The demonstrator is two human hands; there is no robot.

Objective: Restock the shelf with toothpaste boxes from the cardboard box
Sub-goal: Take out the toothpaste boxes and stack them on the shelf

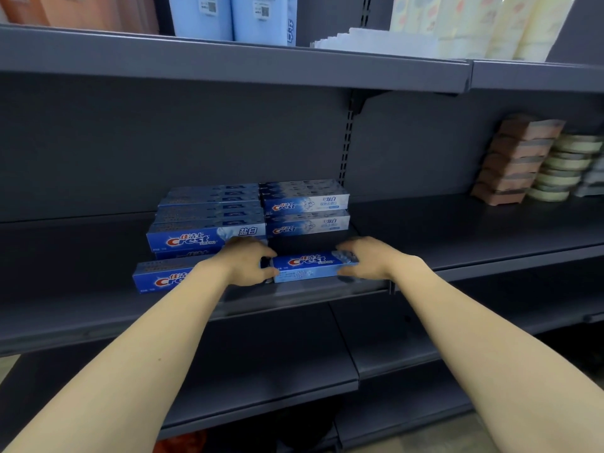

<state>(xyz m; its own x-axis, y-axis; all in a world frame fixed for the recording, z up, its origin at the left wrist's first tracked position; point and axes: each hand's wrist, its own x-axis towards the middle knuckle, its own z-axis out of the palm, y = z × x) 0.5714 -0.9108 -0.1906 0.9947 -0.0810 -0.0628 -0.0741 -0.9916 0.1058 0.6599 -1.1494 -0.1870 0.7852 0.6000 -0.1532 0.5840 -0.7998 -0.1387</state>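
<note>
**Inspector A:** Start with the largest item.

**Inspector B:** Dark grey shelf (457, 223), middle tier of a metal rack. An upper shelf (228, 60) carries blue packs (228, 18) and pale wrapped rolls (474, 24). At the far right of the middle tier stand stacked brown and cream soap dishes (529, 161).

**Inspector A:** Stock on the middle tier?

**Inspector B:** Two stacks of toothpaste boxes at the back: left stack (209, 214), several high, and right stack (305, 206), touching it. One further box (153, 277) lies near the front edge on the left, partly hidden by the forearm.

**Inspector A:** The item being handled?

**Inspector B:** A single toothpaste box (305, 266), lying lengthwise near the front edge, just before the right stack.

**Inspector A:** Hands?

**Inspector B:** Left hand (248, 261) has its grip closed round the box's left end, fingers curled over it. Right hand (366, 258) grips the right end likewise. Whether the box rests fully on the shelf, I cannot tell.
</note>
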